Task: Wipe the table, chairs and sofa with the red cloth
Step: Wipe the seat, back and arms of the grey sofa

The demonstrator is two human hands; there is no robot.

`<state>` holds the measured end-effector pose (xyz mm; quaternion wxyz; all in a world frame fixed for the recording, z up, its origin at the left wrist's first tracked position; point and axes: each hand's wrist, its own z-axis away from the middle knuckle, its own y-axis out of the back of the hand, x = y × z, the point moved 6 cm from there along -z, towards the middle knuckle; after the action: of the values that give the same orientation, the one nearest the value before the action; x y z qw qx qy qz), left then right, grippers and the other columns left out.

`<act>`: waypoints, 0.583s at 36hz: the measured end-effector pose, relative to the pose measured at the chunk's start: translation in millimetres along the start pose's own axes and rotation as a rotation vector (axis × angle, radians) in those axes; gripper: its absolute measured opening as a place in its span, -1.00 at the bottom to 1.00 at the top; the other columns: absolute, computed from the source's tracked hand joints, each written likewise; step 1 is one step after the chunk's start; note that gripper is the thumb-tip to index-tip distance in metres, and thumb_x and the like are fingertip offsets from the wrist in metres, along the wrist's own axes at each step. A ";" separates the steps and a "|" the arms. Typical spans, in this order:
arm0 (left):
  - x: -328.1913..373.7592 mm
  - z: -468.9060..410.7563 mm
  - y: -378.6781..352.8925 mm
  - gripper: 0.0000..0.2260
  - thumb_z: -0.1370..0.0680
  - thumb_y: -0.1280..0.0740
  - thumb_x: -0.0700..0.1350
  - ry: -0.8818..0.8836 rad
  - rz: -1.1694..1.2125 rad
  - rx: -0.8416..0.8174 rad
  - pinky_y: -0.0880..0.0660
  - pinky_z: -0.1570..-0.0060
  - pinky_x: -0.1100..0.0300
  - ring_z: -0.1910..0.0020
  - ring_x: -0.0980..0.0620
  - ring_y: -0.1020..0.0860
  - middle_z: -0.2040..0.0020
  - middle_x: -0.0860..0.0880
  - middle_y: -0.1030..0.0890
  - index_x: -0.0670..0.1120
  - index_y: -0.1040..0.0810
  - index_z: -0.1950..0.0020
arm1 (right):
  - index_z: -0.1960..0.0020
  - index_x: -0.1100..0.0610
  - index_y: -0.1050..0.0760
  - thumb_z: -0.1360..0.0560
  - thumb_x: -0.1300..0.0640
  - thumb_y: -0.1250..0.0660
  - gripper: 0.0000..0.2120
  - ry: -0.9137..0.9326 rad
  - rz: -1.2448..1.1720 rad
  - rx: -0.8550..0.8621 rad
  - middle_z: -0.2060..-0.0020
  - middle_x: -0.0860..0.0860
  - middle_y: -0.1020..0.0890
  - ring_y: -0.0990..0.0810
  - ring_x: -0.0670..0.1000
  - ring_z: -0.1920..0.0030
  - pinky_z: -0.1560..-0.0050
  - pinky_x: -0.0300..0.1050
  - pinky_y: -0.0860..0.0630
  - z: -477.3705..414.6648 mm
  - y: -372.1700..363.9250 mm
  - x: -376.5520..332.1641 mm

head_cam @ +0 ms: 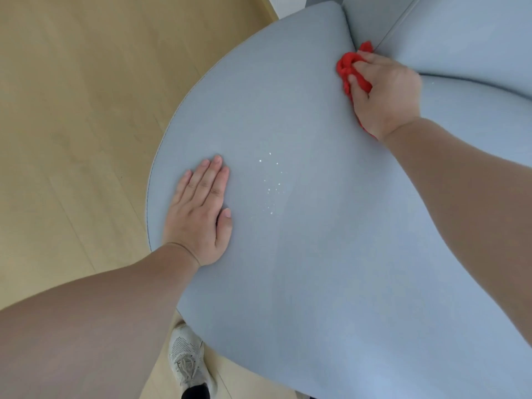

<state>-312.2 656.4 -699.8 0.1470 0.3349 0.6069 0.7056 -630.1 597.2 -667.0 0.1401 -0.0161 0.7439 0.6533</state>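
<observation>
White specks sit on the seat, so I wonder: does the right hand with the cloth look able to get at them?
Probably yes: only bare cushion lies between the right hand, gripping the red cloth, and the specks; the left hand rests flat beside them.

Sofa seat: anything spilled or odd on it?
Yes. Small white specks lie scattered on the blue-grey sofa seat, just right of the flat left hand. Crumbs or droplets, I cannot tell which. The right hand grips the red cloth at the back crease, away from them.
</observation>
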 end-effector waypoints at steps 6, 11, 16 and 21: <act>0.4 1.7 2.2 -0.44 -0.51 -0.02 -0.07 0.001 0.001 0.005 0.02 -0.48 0.00 -0.49 -0.12 -0.13 -0.50 -0.19 -0.20 -0.28 -0.20 -0.48 | -0.17 0.18 -0.54 -0.56 0.04 -0.08 -0.64 0.055 0.043 -0.003 -0.29 0.00 -0.53 -0.49 0.14 -0.23 -0.10 -0.01 -0.39 -4.0 -9.7 -37.2; 1.0 3.8 4.5 -0.44 -0.51 -0.03 -0.06 0.016 -0.011 -0.008 0.02 -0.48 0.00 -0.49 -0.11 -0.14 -0.51 -0.18 -0.20 -0.26 -0.22 -0.48 | -0.13 0.16 -0.55 -0.58 0.05 -0.11 -0.68 0.136 -0.027 -0.072 -0.28 0.03 -0.54 -0.50 0.15 -0.25 -0.09 0.00 -0.39 16.5 -12.1 -74.4; 0.9 6.7 10.5 -0.44 -0.52 -0.02 -0.04 0.039 -0.032 -0.009 0.06 -0.49 0.08 -0.49 -0.10 -0.17 -0.51 -0.18 -0.22 -0.25 -0.23 -0.48 | -0.16 0.14 -0.58 -0.57 0.01 -0.08 -0.62 0.233 -0.159 -0.168 -0.35 0.02 -0.50 -0.42 0.10 -0.38 -0.27 0.00 -0.41 53.5 -26.1 -125.3; -11.3 15.8 17.8 -0.42 -0.54 0.04 0.01 0.172 0.025 0.024 0.13 -0.47 0.16 -0.51 -0.10 -0.13 -0.52 -0.19 -0.17 -0.27 -0.18 -0.50 | -0.12 0.21 -0.62 -0.54 0.00 -0.07 -0.56 0.341 -0.228 -0.203 -0.24 0.14 -0.58 -0.52 0.21 -0.28 -0.26 0.09 -0.47 99.0 -31.6 -160.0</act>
<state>-290.0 657.6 -685.5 0.0816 0.2822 0.6215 0.7263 -451.3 663.8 -671.5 0.0830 -0.2244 0.6806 0.6925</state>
